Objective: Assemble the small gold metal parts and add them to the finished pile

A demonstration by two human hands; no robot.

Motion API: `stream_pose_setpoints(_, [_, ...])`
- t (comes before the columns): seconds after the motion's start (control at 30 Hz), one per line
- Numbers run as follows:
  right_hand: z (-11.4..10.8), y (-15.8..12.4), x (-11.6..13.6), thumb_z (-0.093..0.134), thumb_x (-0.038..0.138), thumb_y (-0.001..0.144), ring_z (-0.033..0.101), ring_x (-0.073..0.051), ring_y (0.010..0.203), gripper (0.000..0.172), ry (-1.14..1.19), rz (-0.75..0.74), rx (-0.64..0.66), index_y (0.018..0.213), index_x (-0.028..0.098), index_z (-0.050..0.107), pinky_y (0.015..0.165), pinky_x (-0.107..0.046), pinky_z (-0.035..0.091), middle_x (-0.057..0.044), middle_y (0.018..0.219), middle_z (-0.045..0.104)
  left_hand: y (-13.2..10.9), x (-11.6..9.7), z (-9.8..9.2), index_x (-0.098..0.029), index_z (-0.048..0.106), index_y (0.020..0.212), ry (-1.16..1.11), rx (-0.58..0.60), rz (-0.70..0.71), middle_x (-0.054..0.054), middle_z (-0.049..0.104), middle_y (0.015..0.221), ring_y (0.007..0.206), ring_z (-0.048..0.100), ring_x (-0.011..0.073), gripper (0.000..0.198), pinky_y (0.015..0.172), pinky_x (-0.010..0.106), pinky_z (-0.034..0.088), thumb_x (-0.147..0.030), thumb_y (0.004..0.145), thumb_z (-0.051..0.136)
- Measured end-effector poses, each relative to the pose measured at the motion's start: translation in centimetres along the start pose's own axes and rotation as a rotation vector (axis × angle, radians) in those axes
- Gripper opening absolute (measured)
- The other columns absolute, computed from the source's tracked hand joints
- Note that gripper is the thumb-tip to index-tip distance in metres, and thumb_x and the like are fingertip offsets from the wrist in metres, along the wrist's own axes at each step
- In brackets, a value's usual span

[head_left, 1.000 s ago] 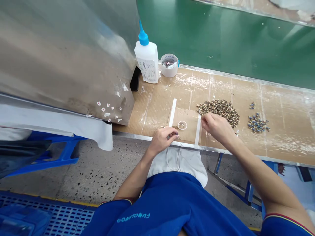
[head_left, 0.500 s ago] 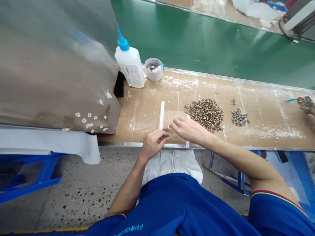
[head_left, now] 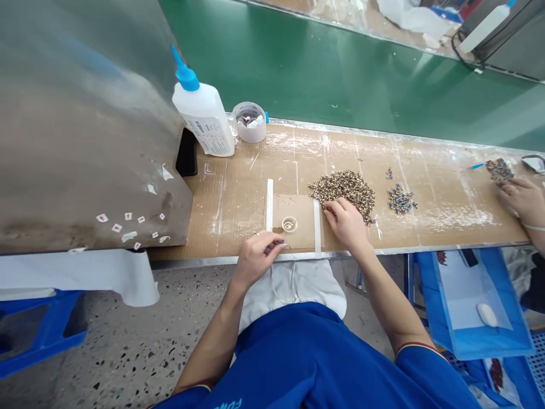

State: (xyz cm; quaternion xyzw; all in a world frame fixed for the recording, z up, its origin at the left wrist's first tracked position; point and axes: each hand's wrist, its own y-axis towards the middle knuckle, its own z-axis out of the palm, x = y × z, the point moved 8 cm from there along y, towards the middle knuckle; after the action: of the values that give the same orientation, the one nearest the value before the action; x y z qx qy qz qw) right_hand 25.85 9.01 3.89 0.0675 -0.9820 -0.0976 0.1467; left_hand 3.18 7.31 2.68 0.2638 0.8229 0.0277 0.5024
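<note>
My left hand [head_left: 256, 259] rests at the table's front edge, its fingertips pinched on a tiny dark part near a cardboard patch [head_left: 294, 215]. On that patch lies a small transparent ring [head_left: 289, 225], between two white strips [head_left: 269, 204] [head_left: 317, 225]. My right hand [head_left: 347, 224] touches the near edge of a heap of small gold-coloured metal parts [head_left: 343, 194]. Its fingers are curled, and whatever lies under them is hidden. Farther right lies a smaller heap of blue-and-grey parts [head_left: 401, 199].
A glue bottle with a blue nozzle [head_left: 202, 116] and a tape-rimmed cup [head_left: 249, 122] stand at the back, beside a large metal sheet [head_left: 85, 130]. At the right, a co-worker's hand [head_left: 525, 199] holds parts [head_left: 499, 170]. A blue-edged bin [head_left: 477, 307] sits below.
The view has swung right, bringing in the co-worker's hand and the blue bin. My right hand has moved from the ring area onto the edge of the gold heap. My left hand stays pinched.
</note>
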Motion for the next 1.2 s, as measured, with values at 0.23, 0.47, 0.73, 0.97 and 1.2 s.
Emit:
stream_pose_setpoints(0.23, [0.7, 2.1, 0.9, 0.056, 0.023, 0.098, 0.057, -0.026, 0.097, 0.02, -0.139, 0.088, 0.04, 0.108, 0.015, 0.071, 0.087, -0.037, 0.047, -0.013, 0.102, 0.064, 0.1, 0.0, -0.2, -0.018, 0.069, 0.083, -0.003, -0.004, -0.001, 0.002, 0.069, 0.072, 0.057, 0.058, 0.0111, 0.019, 0.057, 0.02, 0.05, -0.028, 0.095, 0.06])
stream_pose_setpoints(0.47, [1.3, 4.2, 2.6, 0.044, 0.016, 0.102, 0.057, -0.025, 0.103, 0.028, -0.322, 0.074, 0.318, 0.104, 0.013, 0.071, 0.081, -0.033, 0.046, -0.015, 0.108, 0.066, 0.5, 0.6, -0.3, -0.017, 0.073, 0.083, -0.009, -0.022, -0.043, 0.0, 0.068, 0.068, 0.05, 0.055, 0.0093, 0.017, 0.054, 0.019, 0.049, -0.03, 0.091, 0.064])
stream_pose_setpoints(0.73, [-1.0, 5.3, 0.6, 0.047, 0.015, 0.101, 0.065, -0.021, 0.097, 0.023, -0.116, 0.153, 0.209, 0.104, 0.013, 0.07, 0.078, -0.029, 0.046, -0.013, 0.106, 0.072, 0.8, 0.3, -0.5, -0.017, 0.074, 0.081, -0.019, -0.031, -0.025, -0.002, 0.063, 0.062, 0.045, 0.05, 0.0083, 0.021, 0.047, 0.019, 0.045, -0.034, 0.089, 0.065])
stream_pose_setpoints(0.97, [-2.6, -0.1, -1.8, 0.062, 0.024, 0.092, 0.067, -0.014, 0.076, 0.012, 0.657, 0.314, -0.139, 0.092, 0.018, 0.072, 0.071, -0.026, 0.051, -0.004, 0.088, 0.075, 0.7, -0.9, -0.3, -0.018, 0.073, 0.085, -0.032, -0.031, 0.061, 0.0, 0.07, 0.072, 0.053, 0.059, 0.0092, 0.014, 0.051, 0.018, 0.048, -0.029, 0.091, 0.066])
stream_pose_setpoints(1.2, [2.8, -5.8, 0.3, 0.075, 0.059, 0.077, 0.068, -0.015, 0.066, 0.042, 1.293, 0.594, -0.07, 0.087, 0.018, 0.071, 0.064, -0.027, 0.056, -0.002, 0.076, 0.073, 1.0, -2.3, 1.6, -0.018, 0.074, 0.094, -0.07, 0.019, 0.127, 0.003, 0.076, 0.082, 0.073, 0.071, 0.0147, 0.013, 0.071, 0.022, 0.056, -0.022, 0.094, 0.062])
